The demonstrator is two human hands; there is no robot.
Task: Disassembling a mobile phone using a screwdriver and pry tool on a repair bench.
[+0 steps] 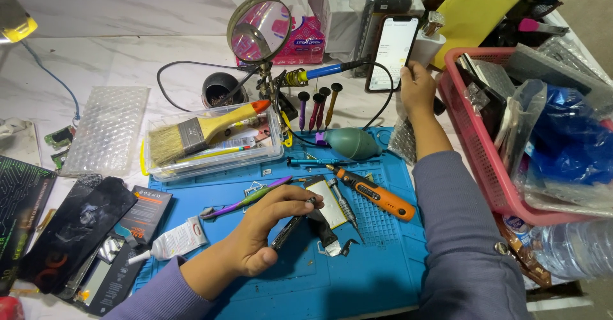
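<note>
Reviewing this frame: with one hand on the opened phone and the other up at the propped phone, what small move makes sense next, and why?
Probably bring the right hand back down to the blue mat. It rests at the lit phone propped behind the mat, while the left hand alone pinches the opened phone. The orange electric screwdriver lies unused just beside that work, within easy reach.

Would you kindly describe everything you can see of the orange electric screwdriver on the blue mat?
The electric screwdriver is pen-shaped, with an orange body that looks like plastic, a black grip section towards its tip and a black band near its rear end. A thin metal bit sticks out at the upper-left end. It lies flat and diagonally on the blue mat, tip towards the upper left, rear towards the lower right. Neither hand touches it; it lies between the left hand and the right sleeve.
</note>
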